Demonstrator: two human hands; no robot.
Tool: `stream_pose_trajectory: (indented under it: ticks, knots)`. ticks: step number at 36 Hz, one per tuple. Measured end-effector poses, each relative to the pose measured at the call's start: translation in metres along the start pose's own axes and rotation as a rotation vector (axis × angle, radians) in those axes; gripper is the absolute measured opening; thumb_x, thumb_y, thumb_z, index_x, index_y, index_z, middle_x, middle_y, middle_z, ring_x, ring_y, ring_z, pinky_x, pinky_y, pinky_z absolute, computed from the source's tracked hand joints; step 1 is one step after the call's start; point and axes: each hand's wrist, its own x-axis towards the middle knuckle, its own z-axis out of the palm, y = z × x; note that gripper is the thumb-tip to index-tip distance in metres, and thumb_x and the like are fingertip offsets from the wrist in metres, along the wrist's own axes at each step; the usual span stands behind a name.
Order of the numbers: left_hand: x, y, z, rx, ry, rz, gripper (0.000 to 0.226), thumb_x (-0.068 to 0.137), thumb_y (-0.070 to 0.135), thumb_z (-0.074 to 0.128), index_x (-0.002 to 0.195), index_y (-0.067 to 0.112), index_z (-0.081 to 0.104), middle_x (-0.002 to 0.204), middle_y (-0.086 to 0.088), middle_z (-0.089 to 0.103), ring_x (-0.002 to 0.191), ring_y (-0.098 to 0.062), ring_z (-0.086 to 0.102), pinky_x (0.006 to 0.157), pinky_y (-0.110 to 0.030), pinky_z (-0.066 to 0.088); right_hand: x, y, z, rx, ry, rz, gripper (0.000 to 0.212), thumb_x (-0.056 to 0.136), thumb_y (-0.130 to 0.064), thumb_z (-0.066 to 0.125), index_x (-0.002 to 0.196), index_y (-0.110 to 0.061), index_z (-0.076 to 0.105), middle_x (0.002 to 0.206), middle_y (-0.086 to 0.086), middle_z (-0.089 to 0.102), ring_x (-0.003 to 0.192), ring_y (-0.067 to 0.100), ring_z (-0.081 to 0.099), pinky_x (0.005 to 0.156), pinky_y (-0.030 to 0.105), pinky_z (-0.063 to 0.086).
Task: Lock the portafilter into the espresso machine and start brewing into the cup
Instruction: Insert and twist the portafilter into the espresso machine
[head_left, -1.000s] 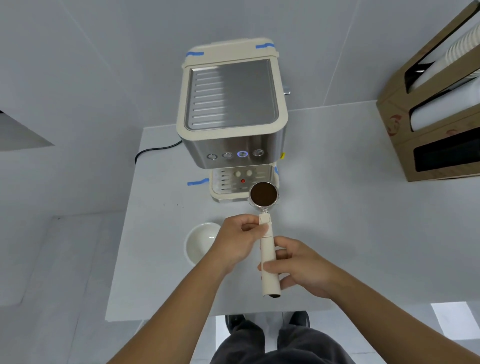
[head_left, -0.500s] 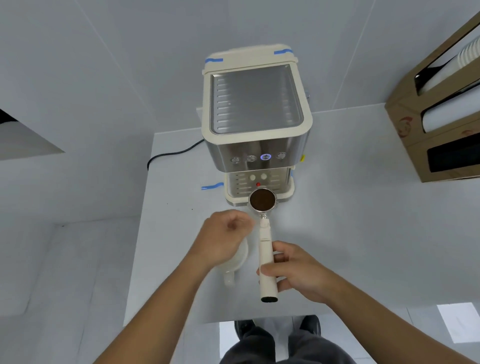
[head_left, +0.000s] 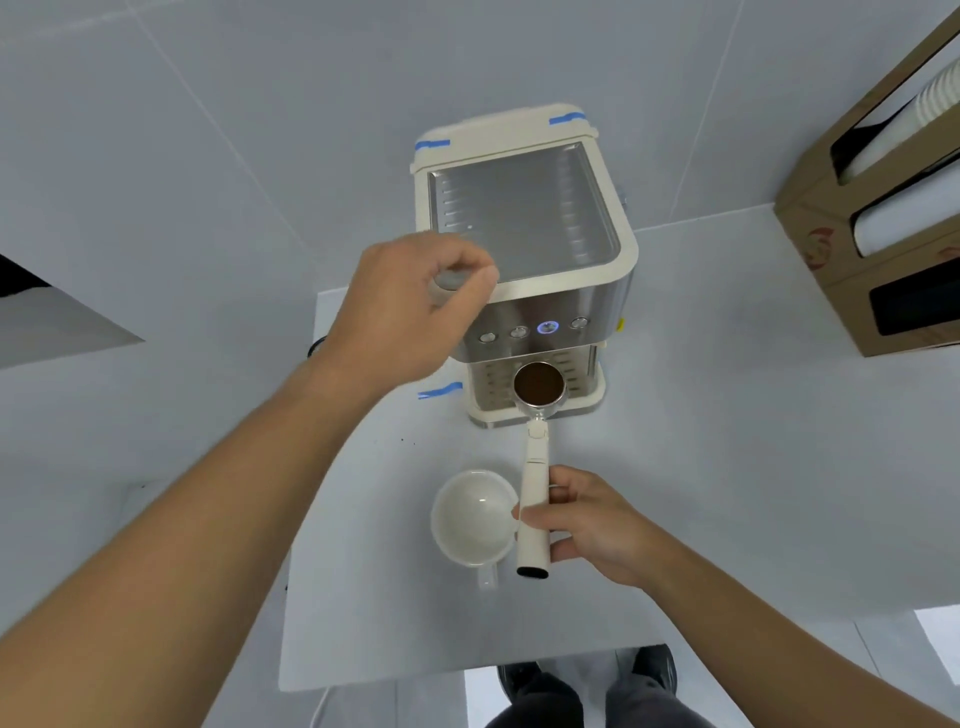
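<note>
Portafilter (head_left: 537, 387) at centre frame, before the espresso machine (head_left: 524, 228), unlocked | your right hand (head_left: 587, 522) grips its handle | your left hand (head_left: 410, 306) has left the handle, now curled empty on the machine's corner, likely bracing | cup (head_left: 472, 517) waits on the counter (head_left: 727, 467).

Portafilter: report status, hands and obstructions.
Right hand gripping portafilter handle, basket full, not yet locked in. Left hand on espresso machine top corner. Cup empty beside handle, not under spout.

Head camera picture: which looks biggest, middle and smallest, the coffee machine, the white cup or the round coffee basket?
1. Coffee machine
2. White cup
3. Round coffee basket
</note>
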Motion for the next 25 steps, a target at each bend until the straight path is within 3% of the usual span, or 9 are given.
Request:
stream_pose_trajectory:
  ticks: [4, 8, 11, 14, 17, 19, 25]
  knots:
    - [0.029, -0.007, 0.012, 0.074, -0.075, 0.062, 0.020, 0.092, 0.026, 0.059, 0.096, 0.016, 0.075, 0.099, 0.003, 0.075, 0.094, -0.016, 0.067, 0.090, -0.041, 0.053, 0.006, -0.003, 0.004, 0.008, 0.011, -0.014, 0.027, 0.086, 0.000, 0.069, 0.111, -0.007, 0.064, 0.096, 0.008, 0.072, 0.088, 0.023, 0.072, 0.073, 0.044, 0.062]
    - [0.052, -0.017, 0.025, 0.124, -0.166, 0.102, 0.027, 0.093, 0.030, 0.057, 0.116, 0.021, 0.069, 0.105, 0.012, 0.068, 0.093, -0.009, 0.059, 0.092, -0.029, 0.048, 0.011, -0.005, 0.004, 0.026, 0.011, -0.029, 0.030, 0.086, 0.001, 0.068, 0.113, -0.009, 0.064, 0.093, 0.008, 0.072, 0.089, 0.025, 0.072, 0.076, 0.047, 0.061]
    - [0.064, -0.022, 0.030, 0.106, -0.249, 0.139, 0.036, 0.095, 0.030, 0.056, 0.129, 0.019, 0.062, 0.127, 0.004, 0.065, 0.124, -0.014, 0.055, 0.106, -0.028, 0.039, 0.017, -0.008, 0.007, 0.043, 0.010, -0.043, 0.032, 0.085, 0.000, 0.070, 0.114, -0.011, 0.064, 0.095, 0.008, 0.072, 0.090, 0.026, 0.072, 0.074, 0.045, 0.061]
    - [0.074, -0.026, 0.032, 0.131, -0.312, 0.153, 0.046, 0.095, 0.038, 0.054, 0.139, 0.022, 0.055, 0.150, -0.005, 0.050, 0.146, -0.016, 0.034, 0.120, -0.040, 0.025, 0.023, -0.010, 0.010, 0.059, 0.014, -0.050, 0.034, 0.084, 0.000, 0.070, 0.115, -0.011, 0.063, 0.097, 0.009, 0.072, 0.092, 0.027, 0.071, 0.072, 0.044, 0.060]
    - [0.086, -0.032, 0.035, 0.228, -0.391, 0.122, 0.058, 0.092, 0.055, 0.046, 0.146, 0.033, 0.044, 0.160, -0.005, 0.034, 0.151, -0.021, 0.023, 0.121, -0.052, 0.017, 0.027, -0.012, 0.013, 0.067, 0.017, -0.059, 0.034, 0.084, 0.001, 0.070, 0.115, -0.011, 0.063, 0.095, 0.009, 0.072, 0.091, 0.027, 0.071, 0.072, 0.044, 0.060]
    - [0.094, -0.037, 0.037, 0.297, -0.409, 0.128, 0.064, 0.088, 0.067, 0.037, 0.146, 0.040, 0.040, 0.159, -0.003, 0.035, 0.150, -0.024, 0.024, 0.119, -0.056, 0.016, 0.029, -0.013, 0.015, 0.069, 0.018, -0.067, 0.035, 0.084, 0.001, 0.070, 0.116, -0.011, 0.063, 0.094, 0.007, 0.072, 0.091, 0.027, 0.071, 0.072, 0.044, 0.060]
    - [0.100, -0.046, 0.042, 0.355, -0.382, 0.149, 0.068, 0.086, 0.072, 0.025, 0.147, 0.044, 0.034, 0.161, 0.003, 0.032, 0.149, -0.021, 0.024, 0.118, -0.054, 0.017, 0.041, -0.023, 0.015, 0.072, 0.024, -0.108, 0.037, 0.083, 0.001, 0.070, 0.116, -0.015, 0.063, 0.096, 0.007, 0.071, 0.089, 0.024, 0.071, 0.074, 0.043, 0.061]
